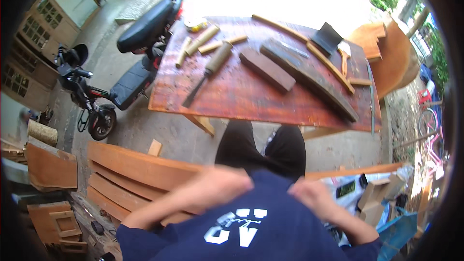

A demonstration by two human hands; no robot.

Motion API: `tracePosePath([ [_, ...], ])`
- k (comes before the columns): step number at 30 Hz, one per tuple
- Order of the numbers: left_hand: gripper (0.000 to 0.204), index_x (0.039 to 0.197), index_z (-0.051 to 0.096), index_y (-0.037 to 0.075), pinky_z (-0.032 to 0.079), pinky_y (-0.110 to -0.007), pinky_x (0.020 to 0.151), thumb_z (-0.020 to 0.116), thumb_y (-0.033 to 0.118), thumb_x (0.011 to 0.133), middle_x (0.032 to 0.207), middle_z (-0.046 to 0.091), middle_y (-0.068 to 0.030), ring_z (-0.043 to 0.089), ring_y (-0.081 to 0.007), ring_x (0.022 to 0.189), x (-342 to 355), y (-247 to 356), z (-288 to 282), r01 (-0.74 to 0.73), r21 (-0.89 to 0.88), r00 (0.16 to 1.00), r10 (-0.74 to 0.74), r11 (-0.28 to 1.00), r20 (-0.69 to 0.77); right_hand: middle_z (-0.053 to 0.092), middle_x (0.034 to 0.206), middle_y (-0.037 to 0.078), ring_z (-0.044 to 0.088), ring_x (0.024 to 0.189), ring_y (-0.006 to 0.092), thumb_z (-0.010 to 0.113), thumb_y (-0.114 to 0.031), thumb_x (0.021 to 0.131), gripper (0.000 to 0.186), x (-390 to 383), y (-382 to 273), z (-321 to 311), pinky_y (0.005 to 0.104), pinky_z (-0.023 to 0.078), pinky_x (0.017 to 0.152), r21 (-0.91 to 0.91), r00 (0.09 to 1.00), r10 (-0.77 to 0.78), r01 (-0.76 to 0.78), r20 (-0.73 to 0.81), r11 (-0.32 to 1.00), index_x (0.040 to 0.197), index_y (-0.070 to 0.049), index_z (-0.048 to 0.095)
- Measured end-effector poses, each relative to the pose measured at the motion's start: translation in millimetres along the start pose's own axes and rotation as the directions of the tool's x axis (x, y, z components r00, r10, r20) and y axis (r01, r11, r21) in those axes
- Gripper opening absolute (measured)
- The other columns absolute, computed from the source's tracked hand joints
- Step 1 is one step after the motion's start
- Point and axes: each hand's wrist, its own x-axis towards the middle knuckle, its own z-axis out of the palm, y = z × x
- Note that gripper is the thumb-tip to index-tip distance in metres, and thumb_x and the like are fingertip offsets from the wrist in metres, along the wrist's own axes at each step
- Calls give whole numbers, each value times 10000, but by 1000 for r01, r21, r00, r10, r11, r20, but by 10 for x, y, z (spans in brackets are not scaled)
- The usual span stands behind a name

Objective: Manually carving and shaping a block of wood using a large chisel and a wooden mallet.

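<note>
My left hand (228, 187) and my right hand (311, 194) are raised in front of my navy shirt (275, 208), one on each side of its front. Both are smeared by motion, so their fingers cannot be made out, nor whether they touch the cloth. Beyond them stands a reddish-brown wooden table (227, 101). On it lie a wood-handled chisel (209, 70), a brown rectangular block (267, 70) and a long dark wooden bar (311, 82). A tape measure (195, 25), wooden sticks (223, 44) and a flat brush (344, 60) lie around these.
A black motorbike (135, 75) is parked left of the table. Behind the table's right end rises a large orange-brown wooden slab (398, 60). A slatted wooden bench (140, 164) is at my left; plastic bags and wood pieces (372, 195) lie at my right.
</note>
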Motion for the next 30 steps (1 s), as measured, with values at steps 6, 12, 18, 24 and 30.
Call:
tracePosePath([
  [6,368,937,605,46,536,-475,732,465,346,1098,809,641,-204,671,-412,825,-158,218,-34,82,-116,979,-58,990,197,647,749,149,634,701,278,660,-243,1007,318,18,-59,-184,347,504,678,-163,983,-103,127,153,978,798,-3,661],
  [12,401,909,559,44,518,-471,706,428,363,1114,778,622,-170,645,-421,792,-95,64,-245,86,-1,954,-82,996,289,651,757,136,618,707,250,640,-265,1016,320,-48,184,-19,347,496,707,86,828,-75,32,556,996,824,-10,678],
  [18,343,876,575,37,486,-430,695,550,324,1062,768,604,-152,620,-370,746,36,140,-85,-42,-90,984,57,995,171,647,776,163,651,751,344,635,-234,1006,233,101,20,-269,429,493,703,86,772,-136,106,621,991,918,-23,677],
  [24,259,759,609,38,455,-399,673,729,162,952,742,612,-108,598,-300,733,65,-249,-708,326,157,577,-65,932,-814,432,712,2,429,664,71,542,-201,1068,256,114,463,-629,237,339,605,237,342,64,495,-938,836,863,-61,478],
  [30,365,1034,637,25,524,-443,806,597,388,1037,983,663,-153,661,-346,934,137,-166,228,136,33,977,-140,990,158,602,698,81,587,624,228,732,-122,923,198,575,73,-354,330,443,590,-99,798,-300,292,-523,951,792,-23,622],
])
